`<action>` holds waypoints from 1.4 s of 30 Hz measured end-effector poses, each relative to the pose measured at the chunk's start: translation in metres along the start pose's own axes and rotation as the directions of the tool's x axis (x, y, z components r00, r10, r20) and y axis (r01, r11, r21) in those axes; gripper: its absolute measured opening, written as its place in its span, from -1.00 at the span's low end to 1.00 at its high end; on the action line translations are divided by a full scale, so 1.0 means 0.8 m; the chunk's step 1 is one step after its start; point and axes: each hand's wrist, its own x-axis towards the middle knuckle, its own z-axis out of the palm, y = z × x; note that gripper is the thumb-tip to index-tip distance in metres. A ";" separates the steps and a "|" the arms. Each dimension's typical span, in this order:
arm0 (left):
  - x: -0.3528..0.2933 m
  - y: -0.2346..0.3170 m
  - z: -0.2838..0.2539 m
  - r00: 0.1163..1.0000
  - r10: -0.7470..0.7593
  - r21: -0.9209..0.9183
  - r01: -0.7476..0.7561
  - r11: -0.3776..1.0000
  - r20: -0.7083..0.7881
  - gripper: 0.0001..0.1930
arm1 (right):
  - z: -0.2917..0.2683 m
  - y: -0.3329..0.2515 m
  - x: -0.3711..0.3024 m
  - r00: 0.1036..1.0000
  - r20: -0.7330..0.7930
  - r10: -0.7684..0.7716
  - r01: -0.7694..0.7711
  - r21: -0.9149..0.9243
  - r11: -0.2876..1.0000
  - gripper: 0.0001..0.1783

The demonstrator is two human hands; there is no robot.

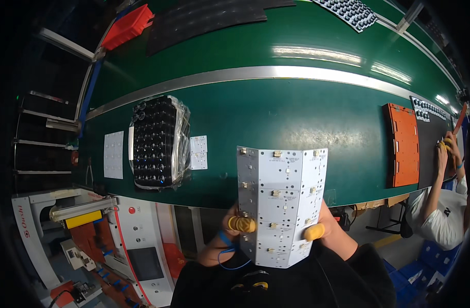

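Note:
A white circuit board panel [279,179] stands up between my hands, bent along two lengthwise lines so its side strips angle away from the middle one. Small connectors and dark holes dot its face. My left hand [234,226] is closed on the panel's left edge, its thumb in a yellow finger cot lying over the front. On the right edge my right hand [327,226] grips likewise, its cot-covered thumb pressed to the face. The fingers behind the panel are hidden. A blue cord hangs from a band on my left wrist.
On the green bench [219,113] lie a tray of black round lenses [155,141] in clear film, small white boards [198,152] and a white sheet [113,155]. An orange fixture [402,145] sits at the right, near a co-worker's hands [444,146]. A white machine [142,256] stands lower left.

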 end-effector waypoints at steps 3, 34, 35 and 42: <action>0.010 0.002 -0.013 0.999 -0.021 0.085 0.018 0.996 0.033 -0.50 | -0.049 -0.009 0.012 0.986 0.136 0.098 -0.074 -0.172 0.982 -0.56; 0.090 0.025 0.039 0.933 0.274 0.870 0.075 0.487 -0.233 -0.71 | -0.098 -0.009 0.062 0.970 -0.203 0.132 -0.228 -0.579 0.783 -0.71; 0.095 0.027 0.036 0.938 0.272 0.871 0.060 0.488 -0.217 -0.71 | -0.110 -0.007 0.063 0.983 -0.120 0.142 -0.179 -0.404 0.897 -0.72; 0.093 0.018 0.037 0.906 0.300 0.815 0.079 0.574 -0.299 -0.76 | -0.106 0.001 0.061 0.967 -0.213 0.141 -0.231 -0.494 0.838 -0.78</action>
